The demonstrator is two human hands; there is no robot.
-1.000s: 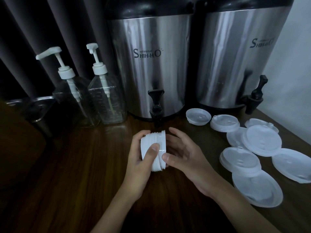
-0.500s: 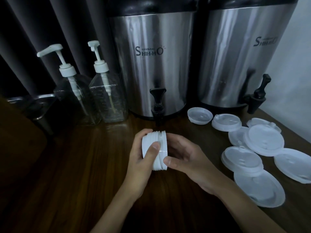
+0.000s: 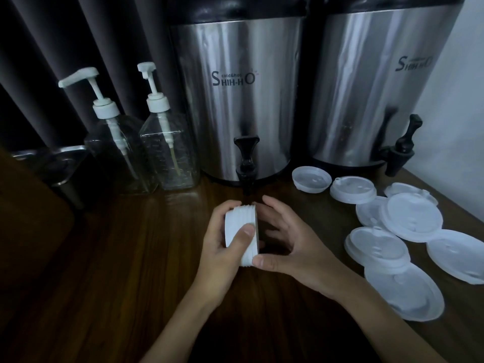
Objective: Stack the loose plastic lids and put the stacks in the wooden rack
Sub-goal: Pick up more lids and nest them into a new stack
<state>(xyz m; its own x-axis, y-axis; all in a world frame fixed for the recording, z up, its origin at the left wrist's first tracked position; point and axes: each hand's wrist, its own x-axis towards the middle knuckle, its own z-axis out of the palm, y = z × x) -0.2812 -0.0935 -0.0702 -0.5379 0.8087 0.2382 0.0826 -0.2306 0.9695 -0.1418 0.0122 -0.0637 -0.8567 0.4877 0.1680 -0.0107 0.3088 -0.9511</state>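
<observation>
Hardly anything has shifted: left hand [image 3: 222,247] and right hand [image 3: 290,244] still clasp the stack of white lids [image 3: 242,234] on edge, both grips closed, over the desk [image 3: 104,258] middle.

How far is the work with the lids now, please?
Partly done. Both hands, left hand and right hand, hold one stack of white plastic lids on its edge. Several loose white plastic lids still lie on the dark wooden table. No wooden rack is in view, so nothing is stored yet.

White lid stack [image 3: 242,233] on edge, held mid-table; loose lids [image 3: 413,220] scattered flat, overlapping, at right.
</observation>
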